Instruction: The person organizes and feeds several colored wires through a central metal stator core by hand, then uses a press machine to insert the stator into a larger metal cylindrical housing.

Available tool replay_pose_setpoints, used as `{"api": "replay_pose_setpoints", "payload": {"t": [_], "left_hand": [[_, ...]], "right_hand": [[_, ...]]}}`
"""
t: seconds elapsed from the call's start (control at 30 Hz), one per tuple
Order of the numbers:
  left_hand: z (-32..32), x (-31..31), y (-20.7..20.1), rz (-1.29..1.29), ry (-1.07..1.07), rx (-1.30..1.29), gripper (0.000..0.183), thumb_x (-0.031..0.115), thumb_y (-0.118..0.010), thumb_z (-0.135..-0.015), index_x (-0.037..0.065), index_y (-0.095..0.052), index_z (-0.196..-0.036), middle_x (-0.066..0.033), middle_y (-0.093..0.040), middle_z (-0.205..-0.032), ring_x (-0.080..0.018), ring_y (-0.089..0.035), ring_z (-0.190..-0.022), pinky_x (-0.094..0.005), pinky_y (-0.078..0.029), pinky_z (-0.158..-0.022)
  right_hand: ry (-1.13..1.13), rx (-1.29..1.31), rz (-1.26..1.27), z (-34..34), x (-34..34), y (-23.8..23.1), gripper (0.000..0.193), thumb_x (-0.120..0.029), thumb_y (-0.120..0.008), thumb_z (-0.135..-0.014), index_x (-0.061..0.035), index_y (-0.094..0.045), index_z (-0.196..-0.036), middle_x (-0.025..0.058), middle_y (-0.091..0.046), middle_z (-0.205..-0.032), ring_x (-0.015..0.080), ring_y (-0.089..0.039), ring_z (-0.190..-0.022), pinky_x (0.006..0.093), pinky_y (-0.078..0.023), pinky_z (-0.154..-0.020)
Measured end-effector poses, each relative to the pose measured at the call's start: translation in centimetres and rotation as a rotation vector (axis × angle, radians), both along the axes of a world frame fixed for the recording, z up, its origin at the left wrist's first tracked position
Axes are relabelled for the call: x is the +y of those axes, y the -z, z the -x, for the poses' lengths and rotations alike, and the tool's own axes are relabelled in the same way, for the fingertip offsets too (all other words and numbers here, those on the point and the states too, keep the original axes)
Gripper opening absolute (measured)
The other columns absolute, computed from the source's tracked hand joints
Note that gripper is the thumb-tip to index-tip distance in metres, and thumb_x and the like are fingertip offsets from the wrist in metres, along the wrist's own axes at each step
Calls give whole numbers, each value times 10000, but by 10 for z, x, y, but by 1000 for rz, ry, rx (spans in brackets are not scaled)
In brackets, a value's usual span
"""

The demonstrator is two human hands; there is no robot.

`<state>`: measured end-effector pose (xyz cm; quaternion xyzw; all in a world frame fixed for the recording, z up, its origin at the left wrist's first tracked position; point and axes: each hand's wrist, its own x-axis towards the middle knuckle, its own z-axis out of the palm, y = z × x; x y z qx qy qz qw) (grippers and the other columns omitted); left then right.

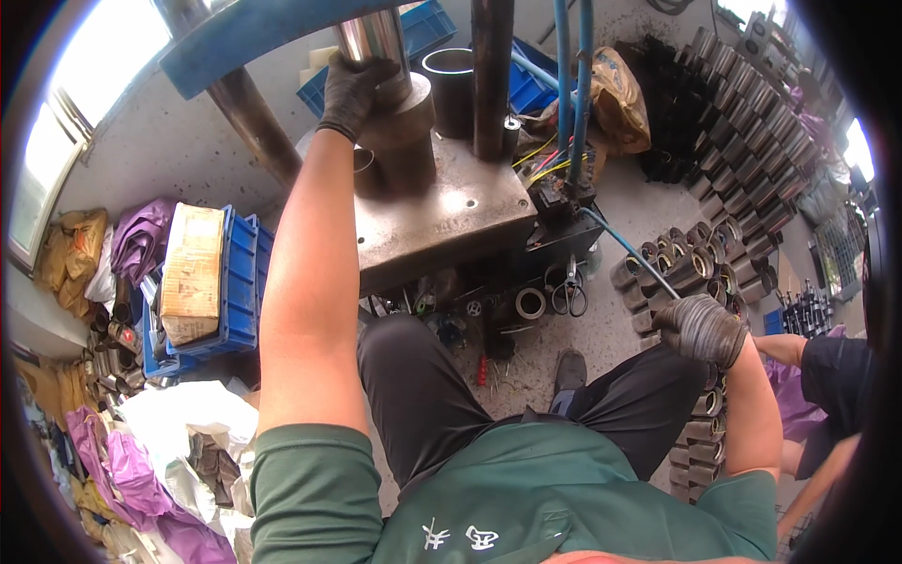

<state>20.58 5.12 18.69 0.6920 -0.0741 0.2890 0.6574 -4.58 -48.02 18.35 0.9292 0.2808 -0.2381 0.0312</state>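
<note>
My left hand [357, 94], in a dark work glove, reaches forward to the press and is closed against a shiny steel cylinder [372, 36]. Under that cylinder sits a thick metal collar [406, 115] on a darker round block [409, 160], standing on the steel press table [451, 216]. A short tube [365, 174] is beside the block. Out to the right, my right hand [705, 329], in a grey-black glove, is wrapped round the end of a long thin lever [628, 246]. The lever runs to a valve block [564, 199] with hoses. Fingertips of my left hand are partly hidden.
Blue press posts and pipes [583, 85] rise ahead. Stacked metal tubes [742, 122] fill the right side, with more on the floor [691, 268]. Scissors [569, 289] hang under the table. Blue crates [240, 282] and a carton [191, 273] stand left. A co-worker [836, 385] is at right.
</note>
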Motion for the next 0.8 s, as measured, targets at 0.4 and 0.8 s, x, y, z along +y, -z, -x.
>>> {"api": "replay_pose_setpoints", "payload": {"t": [0.4, 0.8], "left_hand": [[2, -1, -3, -40, -45, 33, 786, 180, -945, -710, -44, -446, -1274, -181, -662, -1166, -259, -686, -1031, -356, -608, -889], [8, 0, -3, -51, 5, -9, 739, 104, -911, -738, -50, -441, -1286, -179, -656, -1180, -255, -689, -1035, -362, -628, -872]], "right_hand": [[243, -36, -596, -3, -11, 5, 223, -157, -653, -897, -72, -751, -1079, 182, -743, -950, 380, -722, -904, 440, -578, -818], [157, -16, -419, -4, -10, 3, 226, -172, -654, -931, -64, -737, -1112, 166, -739, -925, 327, -731, -856, 413, -575, -776]]}}
